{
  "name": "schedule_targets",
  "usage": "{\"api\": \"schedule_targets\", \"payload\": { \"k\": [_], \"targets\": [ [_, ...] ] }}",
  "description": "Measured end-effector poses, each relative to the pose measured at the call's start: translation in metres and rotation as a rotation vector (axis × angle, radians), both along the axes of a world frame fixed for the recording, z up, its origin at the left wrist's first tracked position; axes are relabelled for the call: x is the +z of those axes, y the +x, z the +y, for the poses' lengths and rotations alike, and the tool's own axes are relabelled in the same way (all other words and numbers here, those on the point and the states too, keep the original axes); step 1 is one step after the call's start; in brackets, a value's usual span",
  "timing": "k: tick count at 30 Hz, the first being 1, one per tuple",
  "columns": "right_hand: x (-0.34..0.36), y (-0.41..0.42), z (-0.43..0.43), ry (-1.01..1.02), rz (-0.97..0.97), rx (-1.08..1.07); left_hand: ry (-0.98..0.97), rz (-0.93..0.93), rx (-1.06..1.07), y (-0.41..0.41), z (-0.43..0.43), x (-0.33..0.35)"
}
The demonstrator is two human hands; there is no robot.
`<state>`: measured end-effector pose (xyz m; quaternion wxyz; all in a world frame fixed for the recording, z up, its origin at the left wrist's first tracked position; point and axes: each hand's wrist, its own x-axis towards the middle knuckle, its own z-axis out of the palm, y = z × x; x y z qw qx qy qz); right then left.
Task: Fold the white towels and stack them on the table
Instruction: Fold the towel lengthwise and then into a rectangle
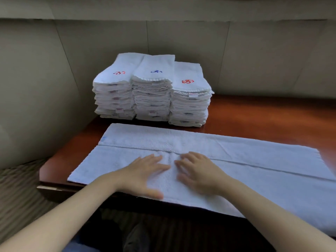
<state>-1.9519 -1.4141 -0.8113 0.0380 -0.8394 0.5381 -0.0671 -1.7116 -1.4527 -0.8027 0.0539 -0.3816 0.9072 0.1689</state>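
White terry towel (pixel 236 160) on the red-brown wooden counter (pixel 263 113): left grip (pixel 143 172) and right grip (pixel 200 173), fingers flat, clasping nothing, should sweep toward nine and three o'clock.

place: looked like a hotel or guest-house room | three tall towel stacks (pixel 152 91), white with red and blue embroidered logos, stood beyond left grip (pixel 143 172) and right grip (pixel 198 174) | polished red-brown wooden surface (pixel 263 115) lay under both | padded beige wall panels (pixel 181 42) rose behind the stacks | striped carpet (pixel 18 193) lay left of the left grip
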Motion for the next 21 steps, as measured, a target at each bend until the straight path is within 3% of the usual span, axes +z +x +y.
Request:
{"api": "schedule_targets", "payload": {
  "k": [4,6,9,11,15,19,21],
  "targets": [
    [-0.007,0.004,0.036,0.137,0.133,0.108,-0.071,-0.035,-0.117,0.019,0.019,-0.005],
    [-0.006,0.001,0.049,0.105,0.177,0.115,-0.039,0.091,-0.070,0.029,0.022,-0.003],
    [-0.001,-0.003,0.064,0.026,0.050,0.087,-0.083,0.269,0.067,0.041,0.020,0.004],
    [0.004,-0.007,0.067,-0.031,-0.016,0.015,-0.192,0.221,0.141,0.047,0.014,0.012],
    [0.025,-0.026,0.052,-0.036,0.065,-0.278,-0.217,0.115,0.375,0.070,-0.009,0.033],
    [0.053,-0.056,0.018,-0.037,-0.068,-0.480,-0.027,0.412,0.639,0.121,-0.030,0.047],
    [0.060,-0.068,-0.003,-0.036,-0.065,-0.536,-0.024,0.600,0.740,0.135,-0.038,0.043]
  ]
}}
